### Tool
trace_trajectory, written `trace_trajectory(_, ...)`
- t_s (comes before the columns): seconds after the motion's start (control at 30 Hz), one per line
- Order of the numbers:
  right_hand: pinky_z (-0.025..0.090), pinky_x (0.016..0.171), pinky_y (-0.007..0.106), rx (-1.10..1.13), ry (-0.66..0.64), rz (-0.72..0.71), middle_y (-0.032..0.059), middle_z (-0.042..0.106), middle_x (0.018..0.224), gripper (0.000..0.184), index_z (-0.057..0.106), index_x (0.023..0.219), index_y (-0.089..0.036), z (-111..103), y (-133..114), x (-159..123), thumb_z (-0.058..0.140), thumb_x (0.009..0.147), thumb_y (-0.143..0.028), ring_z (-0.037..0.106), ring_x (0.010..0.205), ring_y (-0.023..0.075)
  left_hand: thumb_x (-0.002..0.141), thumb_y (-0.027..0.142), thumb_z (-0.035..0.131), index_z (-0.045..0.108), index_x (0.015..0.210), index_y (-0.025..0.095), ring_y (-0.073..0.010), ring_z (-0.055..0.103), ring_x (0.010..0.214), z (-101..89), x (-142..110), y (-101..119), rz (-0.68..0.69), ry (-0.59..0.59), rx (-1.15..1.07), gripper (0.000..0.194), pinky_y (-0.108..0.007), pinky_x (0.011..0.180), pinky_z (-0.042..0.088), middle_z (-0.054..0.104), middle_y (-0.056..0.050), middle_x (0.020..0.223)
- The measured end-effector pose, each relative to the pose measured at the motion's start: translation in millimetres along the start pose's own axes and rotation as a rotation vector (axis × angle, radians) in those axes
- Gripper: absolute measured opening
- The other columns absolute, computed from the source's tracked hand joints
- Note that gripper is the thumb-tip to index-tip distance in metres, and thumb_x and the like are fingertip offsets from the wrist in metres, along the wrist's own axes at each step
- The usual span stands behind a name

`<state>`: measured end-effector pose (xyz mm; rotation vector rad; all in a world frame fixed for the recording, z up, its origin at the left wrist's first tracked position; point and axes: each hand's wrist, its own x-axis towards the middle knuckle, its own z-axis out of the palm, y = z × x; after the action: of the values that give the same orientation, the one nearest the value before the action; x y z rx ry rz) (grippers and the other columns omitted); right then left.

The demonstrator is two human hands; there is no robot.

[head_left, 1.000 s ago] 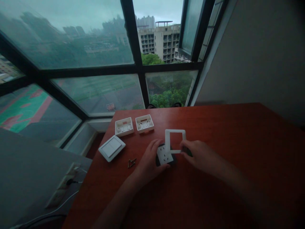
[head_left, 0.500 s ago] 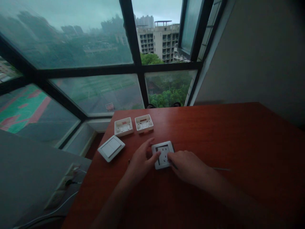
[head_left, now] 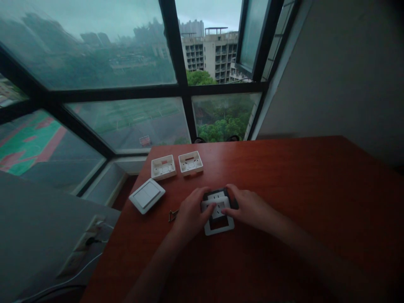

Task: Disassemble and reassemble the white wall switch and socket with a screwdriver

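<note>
A wall socket lies on the table in front of me in two parts. Its white cover frame [head_left: 220, 230] is off and sits nearer to me, overlapping the socket body [head_left: 217, 195], which has a dark rim. My left hand [head_left: 191, 211] is closed around the left side, fingers at the body's far edge and thumb on the frame. From the right, my right hand [head_left: 251, 206] grips likewise, fingertips at the far corner and thumb on the frame. Small brassy metal pieces, apparently screws [head_left: 172, 215], lie beside my left hand.
Two white open-topped mounting boxes [head_left: 163, 167] [head_left: 191, 163] stand at the back left of the brown table [head_left: 284, 168]. A white wall switch [head_left: 147, 196] lies near the left edge. Windows rise behind the table; wall outlets with cables [head_left: 91, 241] are at lower left.
The cover frame has come off the socket body and moved towards me. My right hand has shifted to the socket's far right corner. The thin rod beyond my right wrist no longer shows.
</note>
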<state>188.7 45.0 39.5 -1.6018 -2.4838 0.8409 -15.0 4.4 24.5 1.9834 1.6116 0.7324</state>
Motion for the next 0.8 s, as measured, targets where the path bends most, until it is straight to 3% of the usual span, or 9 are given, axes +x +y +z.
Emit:
trace_trajectory(0.17,0.044,0.067,0.025,0.053,0.006,-0.034,0.0065,0.072,0.099,0.034,0.058,0.112,-0.02,3,0,7,0.062,0.084,-0.038,0.068,0.087,0.0196,0.088,0.035,0.057,0.052,0.121,0.021,-0.0254,0.064,0.094,2.9,0,4,-0.059,0.073,0.165,0.036,-0.038,0.08,0.051,0.064,-0.008,0.111)
trace_trajectory(0.3,0.043,0.066,0.024,0.034,0.012,-0.03,0.0056,0.073,0.095,0.022,0.065,0.097,-0.019,-2,3,11,0.06,0.085,-0.038,0.067,0.083,0.0181,0.088,0.034,0.057,0.049,0.126,0.019,-0.0224,0.067,0.081,-0.2,-6,-1,-0.173,0.013,-0.025,0.041,-0.035,0.073,0.052,0.069,-0.006,0.097)
trace_trajectory(0.43,0.041,0.063,0.027,-0.032,0.029,0.002,0.0093,0.073,0.09,0.027,0.067,0.087,-0.018,-5,4,13,0.055,0.087,-0.042,0.066,0.081,0.0215,0.088,0.03,0.057,0.051,0.124,0.02,-0.0204,0.068,0.081,-0.7,-9,-8,-0.178,-0.037,-0.227,0.038,-0.03,0.069,0.052,0.07,-0.005,0.094)
trace_trajectory(0.8,0.041,0.063,0.029,-0.099,0.061,0.073,0.0115,0.074,0.085,0.038,0.071,0.082,-0.017,-7,3,19,0.047,0.091,-0.046,0.067,0.076,0.0227,0.085,0.028,0.058,0.048,0.124,0.017,-0.0201,0.067,0.079,10.9,-3,-8,-0.163,-0.032,-0.31,0.042,-0.031,0.068,0.053,0.069,-0.006,0.091)
